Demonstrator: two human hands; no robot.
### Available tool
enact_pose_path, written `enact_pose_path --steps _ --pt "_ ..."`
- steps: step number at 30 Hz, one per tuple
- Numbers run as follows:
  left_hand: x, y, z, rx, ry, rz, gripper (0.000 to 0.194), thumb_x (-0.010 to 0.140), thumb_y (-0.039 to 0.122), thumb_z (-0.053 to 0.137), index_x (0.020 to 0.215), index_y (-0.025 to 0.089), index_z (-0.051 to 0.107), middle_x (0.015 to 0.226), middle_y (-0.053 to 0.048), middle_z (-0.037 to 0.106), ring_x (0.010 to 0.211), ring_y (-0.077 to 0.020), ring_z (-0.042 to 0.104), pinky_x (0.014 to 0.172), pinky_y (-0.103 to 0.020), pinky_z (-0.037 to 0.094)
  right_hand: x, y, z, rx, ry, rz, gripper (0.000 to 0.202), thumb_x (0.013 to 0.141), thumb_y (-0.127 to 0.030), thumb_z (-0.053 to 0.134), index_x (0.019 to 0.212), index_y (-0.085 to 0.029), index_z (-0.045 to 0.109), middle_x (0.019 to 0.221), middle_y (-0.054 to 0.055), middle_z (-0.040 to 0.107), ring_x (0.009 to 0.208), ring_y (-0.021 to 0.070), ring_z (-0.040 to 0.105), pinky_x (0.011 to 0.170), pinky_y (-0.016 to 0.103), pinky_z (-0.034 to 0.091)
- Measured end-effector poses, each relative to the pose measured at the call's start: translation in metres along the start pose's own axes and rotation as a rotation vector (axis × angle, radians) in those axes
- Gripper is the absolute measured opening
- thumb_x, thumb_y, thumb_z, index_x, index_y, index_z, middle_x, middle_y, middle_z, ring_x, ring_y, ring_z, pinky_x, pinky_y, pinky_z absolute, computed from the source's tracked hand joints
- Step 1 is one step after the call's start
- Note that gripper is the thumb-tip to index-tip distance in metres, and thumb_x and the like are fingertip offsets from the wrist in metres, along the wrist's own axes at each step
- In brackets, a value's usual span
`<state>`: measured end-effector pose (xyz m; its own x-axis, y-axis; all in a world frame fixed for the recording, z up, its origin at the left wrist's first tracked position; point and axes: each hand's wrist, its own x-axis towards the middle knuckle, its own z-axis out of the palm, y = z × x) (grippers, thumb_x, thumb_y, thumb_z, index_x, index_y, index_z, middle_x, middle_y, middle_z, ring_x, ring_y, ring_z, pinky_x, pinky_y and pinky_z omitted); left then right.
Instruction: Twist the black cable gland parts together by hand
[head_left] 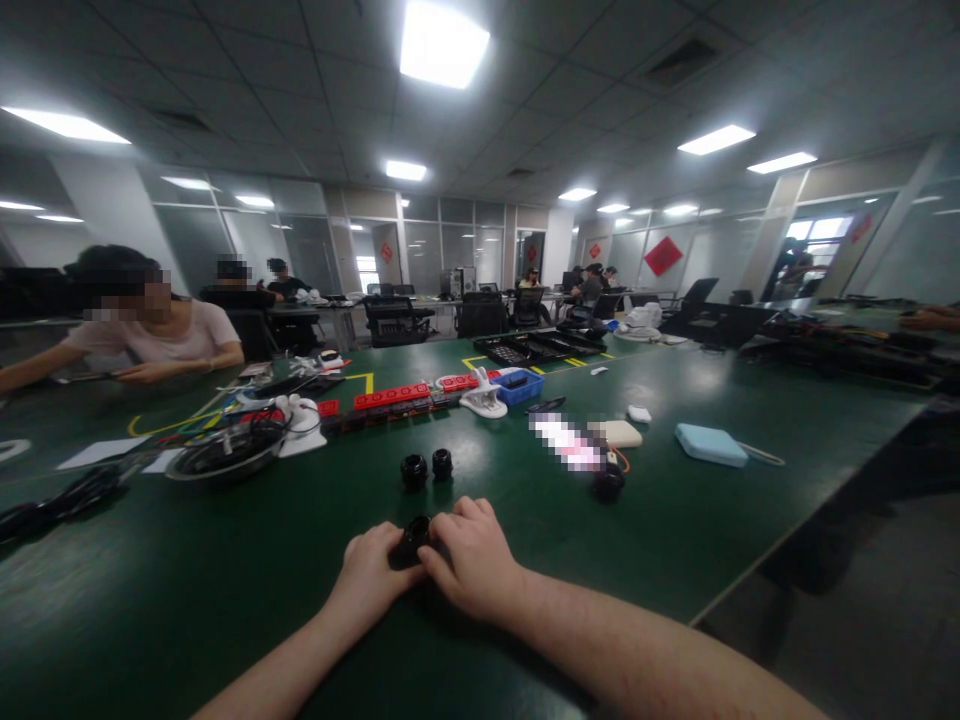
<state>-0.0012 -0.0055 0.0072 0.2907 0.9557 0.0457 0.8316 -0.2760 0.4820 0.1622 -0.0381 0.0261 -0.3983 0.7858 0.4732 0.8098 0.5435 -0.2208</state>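
Note:
Close in front of me, both hands are closed round a black plastic cable gland (415, 538) with a round opening at its top. My left hand (373, 568) grips it from the left, thumb along its near side. From the right, my right hand (474, 556) has its fingers curled over the gland, and its thumb meets the near side. The lower part of the gland is hidden by my fingers. Just beyond my hands, a larger black cable gland (413, 472) and a smaller black cable gland (442, 464) stand apart on the green table (300, 540).
Farther back lie a red strip of parts (391, 397), a white stand (484, 396) and a blue bin (519, 386). At left are a coil of black cable (232, 447) and a seated person (165, 325). To the right lies a light-blue case (711, 445).

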Motion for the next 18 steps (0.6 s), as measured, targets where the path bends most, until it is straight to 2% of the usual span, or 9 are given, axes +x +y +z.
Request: enact_pose_path --steps 5,11,18 --pt "-0.0013 0.0045 -0.0028 0.023 -0.008 0.005 0.03 0.066 0.047 0.053 0.074 0.019 0.058 0.08 0.0 0.057 0.08 -0.0195 0.053 0.072 -0.03 0.038 0.0008 0.0004 -0.0003 0.063 -0.003 0.065 0.015 0.078 -0.033 0.051 0.081 -0.018 0.05 0.075 0.002 0.052 0.074 0.0159 0.04 0.068 0.029 0.027" --pt "0.0021 -0.0004 0.0017 0.037 0.005 0.006 0.029 0.064 0.047 0.056 0.07 0.018 0.056 0.077 0.0 0.056 0.078 -0.0192 0.053 0.068 -0.028 0.037 0.0017 0.0008 -0.0006 0.139 -0.017 0.133 0.016 0.079 -0.031 0.051 0.086 -0.018 0.05 0.081 0.003 0.051 0.076 0.0163 0.041 0.071 0.03 0.028" --pt "0.002 -0.0022 0.0027 0.018 0.007 0.031 0.03 0.063 0.047 0.057 0.071 0.019 0.057 0.077 0.0 0.056 0.077 -0.0184 0.053 0.067 -0.027 0.036 0.0023 0.0018 0.0004 0.158 -0.029 0.139 0.024 0.081 -0.033 0.048 0.1 -0.018 0.049 0.084 0.004 0.052 0.081 0.0181 0.042 0.073 0.031 0.029"
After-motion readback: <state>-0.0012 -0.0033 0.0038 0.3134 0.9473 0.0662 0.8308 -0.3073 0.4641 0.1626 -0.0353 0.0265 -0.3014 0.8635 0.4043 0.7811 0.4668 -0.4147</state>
